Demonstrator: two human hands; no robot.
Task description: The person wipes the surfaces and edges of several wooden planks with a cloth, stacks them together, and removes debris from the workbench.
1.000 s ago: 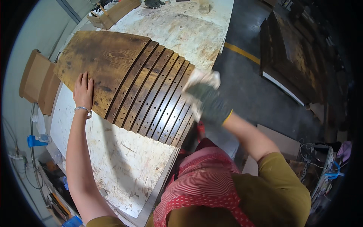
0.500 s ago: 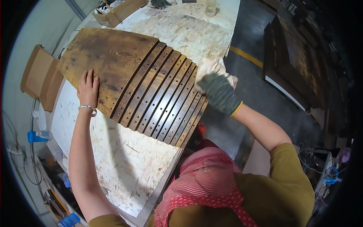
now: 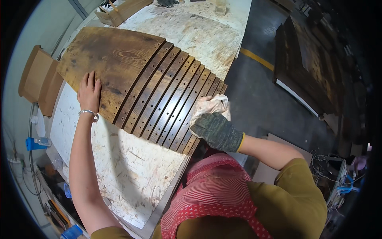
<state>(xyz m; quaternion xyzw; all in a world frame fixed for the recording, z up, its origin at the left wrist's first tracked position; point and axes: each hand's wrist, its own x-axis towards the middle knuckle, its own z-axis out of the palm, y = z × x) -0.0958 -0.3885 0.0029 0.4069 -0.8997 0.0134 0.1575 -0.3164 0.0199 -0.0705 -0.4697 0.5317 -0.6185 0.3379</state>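
Observation:
A fanned stack of dark brown wooden boards (image 3: pixel 115 51) lies on the worktable, each board's edge strip showing a row of small holes. My bare left hand (image 3: pixel 89 92), with a bracelet at the wrist, rests flat on the top board near its left edge, fingers stretched out. In a dark grey-green knit glove, my right hand (image 3: pixel 218 131) is closed on a crumpled whitish rag (image 3: pixel 210 106). The rag presses on the exposed strips at the right end of the stack and covers part of them.
The stained white worktable (image 3: pixel 131 171) extends under and beyond the boards. At its far end are a cardboard box (image 3: pixel 119 14), a dark glove (image 3: pixel 167 3) and a glass jar (image 3: pixel 220 8). An open carton (image 3: pixel 38 81) stands left. More dark wood panels (image 3: pixel 306 67) are stacked at right.
My right hand has slid the rag toward me along the strips, from the far part of the stack's right end to its nearer part. The left hand stays on the top board.

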